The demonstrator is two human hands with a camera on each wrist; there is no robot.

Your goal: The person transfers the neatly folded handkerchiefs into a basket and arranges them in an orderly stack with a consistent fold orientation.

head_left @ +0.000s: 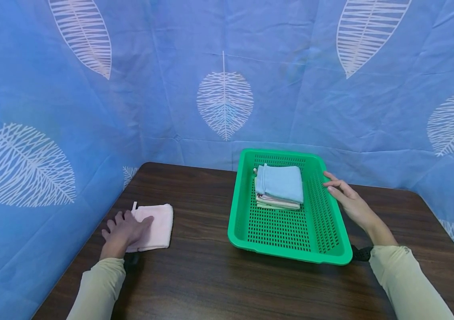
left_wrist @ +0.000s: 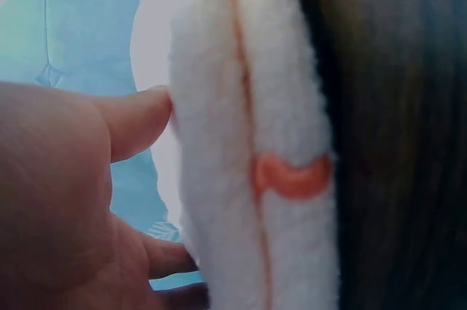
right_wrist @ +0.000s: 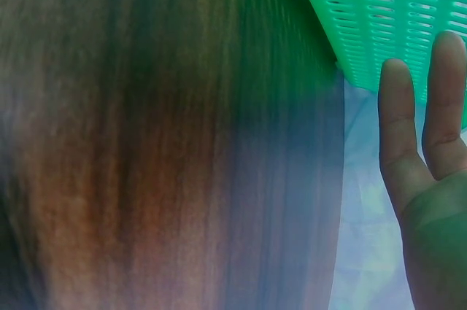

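A pale pink folded towel lies on the table's left side, a small loop at its far corner. Over its left part is my left hand, fingers spread. In the left wrist view the thumb touches the towel's upper face, and an orange-red mark shows on the folded edge. At the right rim of a green perforated basket is my right hand, its fingers extended along the outer side; whether they press on it I cannot tell. Inside the basket sits a stack of folded towels, a light blue towel on top.
The dark wooden table carries the basket right of centre. Behind and to both sides hangs a blue cloth with white leaf patterns, close to the table's back edge.
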